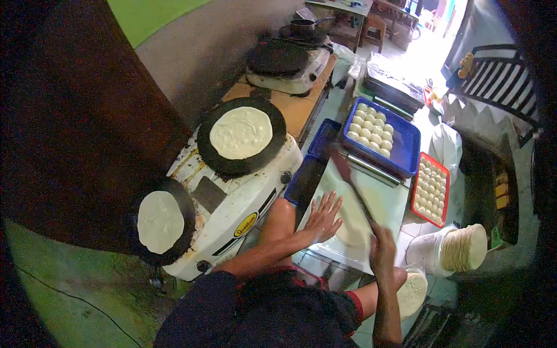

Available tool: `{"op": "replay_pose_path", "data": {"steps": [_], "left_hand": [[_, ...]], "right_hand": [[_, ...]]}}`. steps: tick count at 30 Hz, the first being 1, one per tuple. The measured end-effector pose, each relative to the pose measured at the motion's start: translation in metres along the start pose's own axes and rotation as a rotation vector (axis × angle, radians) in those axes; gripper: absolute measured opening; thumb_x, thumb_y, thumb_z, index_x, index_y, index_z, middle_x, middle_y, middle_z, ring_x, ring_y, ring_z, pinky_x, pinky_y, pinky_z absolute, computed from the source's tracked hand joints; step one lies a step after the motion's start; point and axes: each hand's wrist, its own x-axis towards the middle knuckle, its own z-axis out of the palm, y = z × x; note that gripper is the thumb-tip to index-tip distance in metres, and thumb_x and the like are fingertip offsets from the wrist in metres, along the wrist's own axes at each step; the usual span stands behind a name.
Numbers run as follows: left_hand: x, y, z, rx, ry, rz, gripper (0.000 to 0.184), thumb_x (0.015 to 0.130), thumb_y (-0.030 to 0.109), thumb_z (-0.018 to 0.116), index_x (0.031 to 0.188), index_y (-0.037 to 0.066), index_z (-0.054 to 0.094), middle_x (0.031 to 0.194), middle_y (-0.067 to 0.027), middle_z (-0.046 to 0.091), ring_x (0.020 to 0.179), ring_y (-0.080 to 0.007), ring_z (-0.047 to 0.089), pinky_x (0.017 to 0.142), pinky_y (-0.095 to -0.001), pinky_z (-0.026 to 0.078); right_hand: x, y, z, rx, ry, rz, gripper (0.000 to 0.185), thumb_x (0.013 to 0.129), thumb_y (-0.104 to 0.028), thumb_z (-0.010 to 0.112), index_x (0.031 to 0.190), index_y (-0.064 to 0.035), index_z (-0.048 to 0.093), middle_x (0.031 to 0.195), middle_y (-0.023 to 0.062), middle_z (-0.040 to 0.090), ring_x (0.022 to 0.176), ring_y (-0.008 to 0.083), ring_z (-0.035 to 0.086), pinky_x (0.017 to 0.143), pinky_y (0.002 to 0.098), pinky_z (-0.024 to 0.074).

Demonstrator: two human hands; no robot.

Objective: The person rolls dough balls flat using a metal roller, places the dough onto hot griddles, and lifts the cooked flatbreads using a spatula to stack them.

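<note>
Flattening seems underway at the counter's point(391, 200) near edge: left hand point(325, 220) spread at the dough sheet point(353, 229), right hand point(382, 248) clamped round a spatula point(361, 197); next likely needs even pressure.

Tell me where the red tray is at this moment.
In the head view, the red tray is right of centre, between the large blue tray to its upper left and the white container below it.
</note>
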Motion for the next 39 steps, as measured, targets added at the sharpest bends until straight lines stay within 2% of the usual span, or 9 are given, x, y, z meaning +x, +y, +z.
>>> {"op": "replay_pose_path", "data": {"steps": [9,12,14,16,20,25,29,35,39], "left_hand": [[-0.07,-0.05,-0.093,-0.118,0.21,-0.117,0.051,0.094,0.033,0.06,0.135,0.002,0.054,0.15,-0.0281,0.039,0.14,-0.0452,0.035,0.113,-0.0588,0.03],[-0.103,-0.089,-0.061,-0.785,0.3,-0.273,0.046,0.092,0.028,0.063,0.13,0.002,0.058,0.145,-0.0263,0.046,0.13,-0.0445,0.046,0.111,-0.0523,0.037],[-0.111,-0.086,-0.088,-0.701,0.291,-0.272,0.043,0.09,0.023,0.065,0.125,-0.001,0.06,0.141,-0.0244,0.05,0.126,-0.0432,0.051,0.109,-0.0496,0.04],[-0.126,-0.087,-0.084,-0.931,0.346,-0.392,0.04,0.089,0.02,0.066,0.121,-0.003,0.062,0.139,-0.023,0.052,0.125,-0.0419,0.053,0.109,-0.0478,0.042],[-0.15,-0.086,-0.098,-0.388,0.276,-0.281,0.039,0.09,0.02,0.065,0.121,-0.003,0.062,0.136,-0.0224,0.055,0.128,-0.0393,0.052,0.111,-0.0475,0.04],[-0.119,-0.072,-0.118,-0.402,0.214,-0.126,0.032,0.092,0.018,0.064,0.118,0.0,0.066,0.129,-0.022,0.06,0.126,-0.0388,0.054,0.109,-0.0475,0.041],[-0.092,-0.067,-0.128,-0.258,0.261,0.035,0.029,0.092,0.017,0.064,0.116,0.0,0.067,0.124,-0.0208,0.063,0.122,-0.0387,0.056,0.108,-0.0472,0.043],[-0.103,-0.082,-0.111,-0.318,0.323,-0.041,0.028,0.09,0.014,0.064,0.115,0.001,0.067,0.131,-0.0198,0.059,0.132,-0.0347,0.049,0.111,-0.0446,0.042],[-0.081,-0.07,-0.143,-0.537,0.227,-0.029,0.032,0.091,0.015,0.062,0.12,0.0,0.064,0.129,-0.0227,0.06,0.129,-0.0351,0.053,0.11,-0.0422,0.042]], "right_hand": [[0.217,-0.073,0.042,-0.164,-0.542,-0.601,0.026,0.087,-0.008,0.069,0.113,-0.0041,0.068,0.102,0.0174,0.068,0.094,0.0348,0.066,0.085,0.0429,0.0529],[0.268,-0.062,0.054,-0.067,-0.633,-0.511,0.023,0.088,-0.006,0.069,0.111,-0.0015,0.069,0.099,0.0156,0.068,0.09,0.0251,0.067,0.081,0.0364,0.0541],[0.293,-0.043,0.057,-0.074,-0.744,-0.455,0.025,0.089,-0.007,0.069,0.113,-0.0011,0.069,0.102,0.0144,0.069,0.088,0.0209,0.067,0.078,0.0346,0.0546],[0.277,-0.086,0.026,-0.143,-0.73,-0.396,0.024,0.087,-0.008,0.069,0.11,-0.0017,0.071,0.097,0.0144,0.071,0.089,0.0225,0.068,0.08,0.0358,0.0548],[0.251,-0.091,0.011,-0.203,-0.639,-0.431,0.027,0.081,-0.008,0.07,0.107,-0.0035,0.072,0.096,0.0177,0.07,0.088,0.0329,0.067,0.083,0.0415,0.0531],[0.277,-0.085,0.096,-0.133,-0.568,-0.494,0.026,0.09,-0.008,0.064,0.116,-0.0051,0.068,0.099,0.0173,0.065,0.091,0.0338,0.064,0.082,0.0422,0.0515],[0.3,-0.117,0.231,0.254,-0.529,-0.801,0.031,0.088,-0.007,0.068,0.119,-0.0054,0.068,0.104,0.0167,0.069,0.092,0.0306,0.066,0.084,0.0392,0.0529],[0.308,-0.169,0.213,0.402,-0.645,-0.522,0.031,0.092,-0.011,0.067,0.122,-0.0042,0.065,0.097,0.0122,0.069,0.088,0.0175,0.066,0.079,0.0335,0.0532],[0.27,-0.167,0.206,-0.053,-0.478,-0.742,0.039,0.089,-0.013,0.064,0.128,-0.0145,0.063,0.104,0.0175,0.067,0.095,0.0381,0.067,0.082,0.0457,0.0556]]}}
